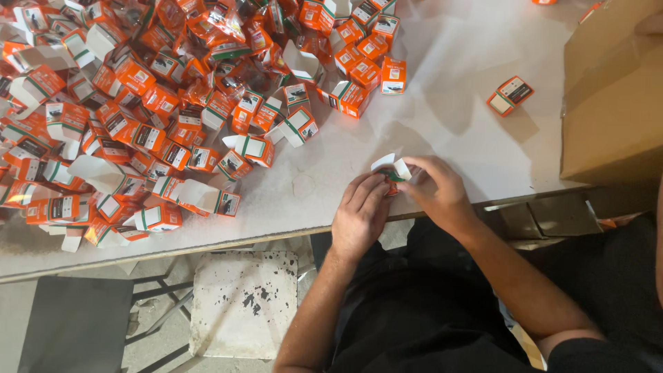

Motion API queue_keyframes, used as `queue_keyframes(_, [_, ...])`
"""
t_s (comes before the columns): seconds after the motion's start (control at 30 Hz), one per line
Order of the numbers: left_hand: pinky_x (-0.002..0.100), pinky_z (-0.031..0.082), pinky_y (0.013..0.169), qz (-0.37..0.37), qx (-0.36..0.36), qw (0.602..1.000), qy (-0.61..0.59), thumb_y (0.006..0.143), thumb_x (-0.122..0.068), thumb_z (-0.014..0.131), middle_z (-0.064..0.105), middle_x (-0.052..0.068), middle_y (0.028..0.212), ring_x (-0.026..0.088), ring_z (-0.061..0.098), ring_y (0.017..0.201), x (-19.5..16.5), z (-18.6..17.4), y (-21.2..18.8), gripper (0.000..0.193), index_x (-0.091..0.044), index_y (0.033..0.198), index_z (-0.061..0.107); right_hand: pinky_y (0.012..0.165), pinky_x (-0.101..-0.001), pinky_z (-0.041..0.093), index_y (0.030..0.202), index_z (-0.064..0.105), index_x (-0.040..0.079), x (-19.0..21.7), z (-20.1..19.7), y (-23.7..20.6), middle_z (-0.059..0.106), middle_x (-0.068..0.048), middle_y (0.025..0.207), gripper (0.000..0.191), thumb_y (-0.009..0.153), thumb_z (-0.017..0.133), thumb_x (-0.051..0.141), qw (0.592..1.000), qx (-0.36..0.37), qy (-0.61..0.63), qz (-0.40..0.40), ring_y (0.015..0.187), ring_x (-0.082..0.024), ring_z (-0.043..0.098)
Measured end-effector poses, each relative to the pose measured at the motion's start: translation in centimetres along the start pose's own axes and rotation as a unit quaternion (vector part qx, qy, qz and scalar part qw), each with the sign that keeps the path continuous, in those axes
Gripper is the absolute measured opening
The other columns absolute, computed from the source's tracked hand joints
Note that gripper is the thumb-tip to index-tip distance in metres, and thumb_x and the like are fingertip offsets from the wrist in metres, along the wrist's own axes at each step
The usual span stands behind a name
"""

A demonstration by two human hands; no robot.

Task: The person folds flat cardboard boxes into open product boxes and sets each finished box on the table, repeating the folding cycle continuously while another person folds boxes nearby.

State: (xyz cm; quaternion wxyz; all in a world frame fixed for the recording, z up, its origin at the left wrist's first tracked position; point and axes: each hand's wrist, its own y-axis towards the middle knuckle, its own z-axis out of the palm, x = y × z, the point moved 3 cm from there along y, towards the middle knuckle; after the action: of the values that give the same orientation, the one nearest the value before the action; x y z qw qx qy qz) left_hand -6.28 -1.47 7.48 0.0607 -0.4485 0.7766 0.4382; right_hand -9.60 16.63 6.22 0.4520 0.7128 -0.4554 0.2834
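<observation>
A small orange and white carton (391, 170) with its flaps open is held at the near edge of the white table (442, 103). My left hand (359, 215) grips it from the left and below. My right hand (436, 188) pinches its open white flap from the right. Both hands cover most of the carton, so only its top flaps and a bit of orange show. A large heap of similar small orange cartons (138, 103), many with open flaps, covers the left and far part of the table.
One closed orange carton (510, 95) lies alone at the right. A big brown cardboard box (611, 90) stands at the table's right end. Below the table edge are a paint-flecked white stool top (243, 304), a dark metal frame and flattened cardboard (552, 217).
</observation>
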Motion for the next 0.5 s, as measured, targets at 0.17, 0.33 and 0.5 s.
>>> queue_keyframes(0.17, [0.041, 0.058, 0.093, -0.037, 0.016, 0.999, 0.003, 0.082, -0.004, 0.081, 0.062, 0.011, 0.128, 0.033, 0.066, 0.116, 0.2, 0.5, -0.5, 0.036, -0.007, 0.116, 0.068, 0.078, -0.0288, 0.055, 0.124, 0.061, 0.003, -1.7, 2.3, 0.4, 0.068, -0.008, 0.107, 0.038, 0.089, 0.077, 0.002, 0.982, -0.03, 0.151, 0.113, 0.093, -0.012, 0.065])
queue_keyframes(0.33, [0.038, 0.061, 0.086, -0.077, -0.01, 0.997, -0.002, 0.083, -0.007, 0.08, 0.052, 0.018, 0.138, 0.032, 0.069, 0.117, 0.4, 0.8, -1.0, 0.034, -0.013, 0.114, 0.067, 0.089, -0.0312, 0.059, 0.115, 0.067, 0.004, -1.1, 2.7, -0.2, 0.074, -0.009, 0.114, 0.022, 0.095, 0.076, 0.002, 0.986, -0.074, 0.132, 0.075, 0.102, -0.017, 0.071])
queue_keyframes(0.5, [0.04, 0.061, 0.09, -0.079, 0.006, 0.997, -0.023, 0.083, -0.006, 0.08, 0.06, 0.015, 0.138, 0.031, 0.069, 0.112, 0.8, 0.9, -0.9, 0.034, -0.009, 0.114, 0.067, 0.092, -0.0355, 0.053, 0.11, 0.074, 0.001, 0.7, 2.1, -0.6, 0.067, -0.015, 0.125, 0.021, 0.089, 0.076, 0.004, 0.99, 0.001, -0.076, -0.123, 0.11, -0.028, 0.062])
